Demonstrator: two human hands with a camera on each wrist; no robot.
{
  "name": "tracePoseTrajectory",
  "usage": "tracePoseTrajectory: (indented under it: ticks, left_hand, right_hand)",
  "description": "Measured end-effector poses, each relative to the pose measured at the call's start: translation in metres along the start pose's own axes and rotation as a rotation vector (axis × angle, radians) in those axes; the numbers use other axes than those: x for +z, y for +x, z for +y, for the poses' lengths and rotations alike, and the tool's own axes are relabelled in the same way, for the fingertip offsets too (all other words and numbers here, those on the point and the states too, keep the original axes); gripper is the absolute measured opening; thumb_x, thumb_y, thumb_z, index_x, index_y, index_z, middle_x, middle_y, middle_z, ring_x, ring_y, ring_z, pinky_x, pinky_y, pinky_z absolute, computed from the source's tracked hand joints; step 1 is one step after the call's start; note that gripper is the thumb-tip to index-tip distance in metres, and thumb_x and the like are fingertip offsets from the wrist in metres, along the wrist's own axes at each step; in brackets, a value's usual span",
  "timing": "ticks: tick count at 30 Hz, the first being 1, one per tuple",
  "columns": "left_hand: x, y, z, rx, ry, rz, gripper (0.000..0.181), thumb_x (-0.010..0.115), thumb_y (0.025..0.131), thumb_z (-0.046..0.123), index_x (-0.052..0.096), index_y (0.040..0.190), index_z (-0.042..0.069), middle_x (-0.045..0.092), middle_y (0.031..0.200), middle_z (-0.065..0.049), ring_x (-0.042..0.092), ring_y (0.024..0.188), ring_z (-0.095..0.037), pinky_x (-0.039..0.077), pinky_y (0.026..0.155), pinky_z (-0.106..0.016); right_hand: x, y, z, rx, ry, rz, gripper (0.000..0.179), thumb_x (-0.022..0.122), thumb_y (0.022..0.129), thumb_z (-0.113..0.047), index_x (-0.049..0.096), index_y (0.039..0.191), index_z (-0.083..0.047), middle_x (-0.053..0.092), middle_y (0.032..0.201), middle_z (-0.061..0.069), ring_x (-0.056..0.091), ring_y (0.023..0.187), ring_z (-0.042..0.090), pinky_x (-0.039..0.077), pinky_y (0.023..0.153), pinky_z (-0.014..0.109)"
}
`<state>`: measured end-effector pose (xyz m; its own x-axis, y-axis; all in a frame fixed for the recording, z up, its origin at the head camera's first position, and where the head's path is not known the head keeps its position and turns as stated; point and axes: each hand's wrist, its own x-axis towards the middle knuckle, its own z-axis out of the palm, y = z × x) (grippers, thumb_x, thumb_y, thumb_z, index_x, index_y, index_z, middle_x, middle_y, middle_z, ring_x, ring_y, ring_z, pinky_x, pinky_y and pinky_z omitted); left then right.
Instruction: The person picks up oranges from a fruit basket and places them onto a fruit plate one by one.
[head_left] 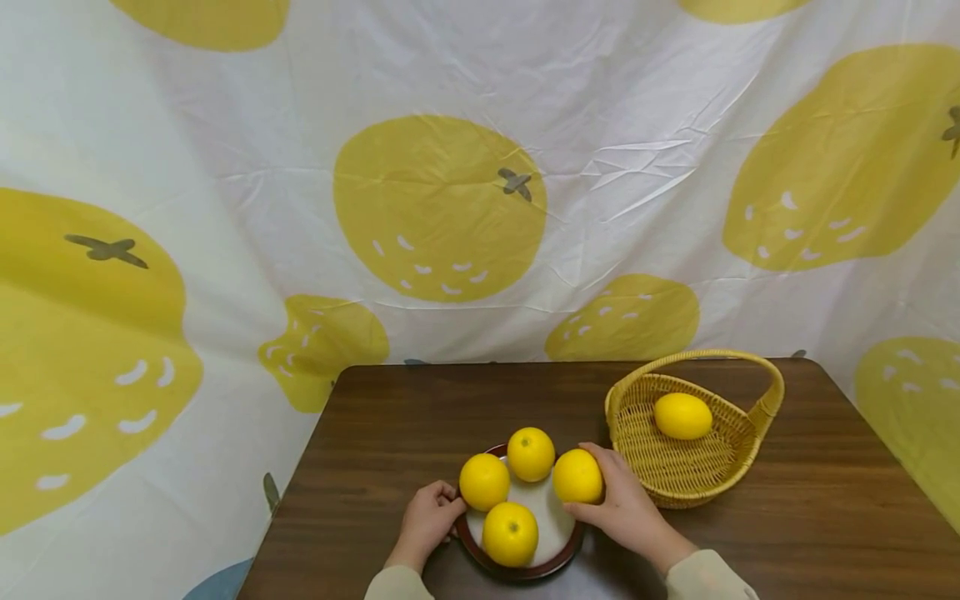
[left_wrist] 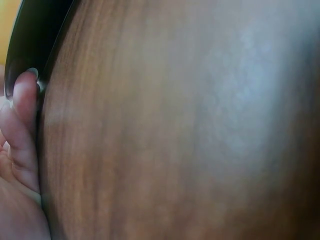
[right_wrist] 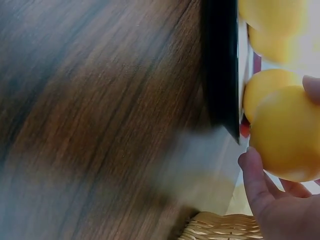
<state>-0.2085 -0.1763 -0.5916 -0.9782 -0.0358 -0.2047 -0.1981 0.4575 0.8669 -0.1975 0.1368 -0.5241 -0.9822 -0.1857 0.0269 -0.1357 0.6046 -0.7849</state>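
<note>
My left hand (head_left: 428,522) pinches the left rim of a round plate (head_left: 545,573) with a dark red-brown edge and a white inside. In the left wrist view, fingers (left_wrist: 25,100) touch the plate's dark outer side (left_wrist: 37,35). My right hand (head_left: 628,505) holds a round yellow orange (head_left: 577,477) at the plate's right side, thumb and fingers around it; in the right wrist view this orange (right_wrist: 287,135) is just past the rim. Three more oranges sit on the plate: a left one (head_left: 484,482), a back one (head_left: 531,454) and a front one (head_left: 510,534).
A wicker basket (head_left: 678,475) with a tall handle stands right of the plate, close to my right hand. Inside it lies an oval yellow lemon (head_left: 682,416). The dark wooden table (head_left: 390,417) meets a fruit-print cloth (head_left: 570,108) at its back edge.
</note>
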Motion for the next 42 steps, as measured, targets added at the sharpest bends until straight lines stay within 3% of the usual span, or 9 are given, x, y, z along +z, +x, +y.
tracePoseTrajectory:
  ticks: [24, 42]
  left_hand:
    - [0.001, 0.001, -0.001, 0.02, 0.011, 0.01, 0.02, 0.071, 0.086, 0.022, 0.065, 0.094, 0.004, 0.057, 0.06, 0.004, 0.056, 0.048, -0.01, 0.05, 0.046, -0.025]
    - [-0.001, -0.001, 0.001, 0.016, 0.014, 0.01, 0.021, 0.071, 0.086, 0.022, 0.066, 0.094, 0.004, 0.057, 0.06, 0.003, 0.056, 0.048, -0.011, 0.05, 0.046, -0.027]
  right_hand:
    - [0.016, 0.004, 0.003, -0.052, -0.084, -0.028, 0.087, 0.087, 0.076, -0.03, 0.044, 0.15, -0.012, 0.051, 0.145, 0.011, 0.057, 0.124, 0.028, 0.048, 0.101, 0.053]
    - [0.021, 0.0, 0.001, -0.038, -0.044, -0.078, 0.087, 0.086, 0.077, -0.034, 0.043, 0.15, -0.011, 0.048, 0.15, 0.013, 0.054, 0.13, 0.03, 0.045, 0.106, 0.057]
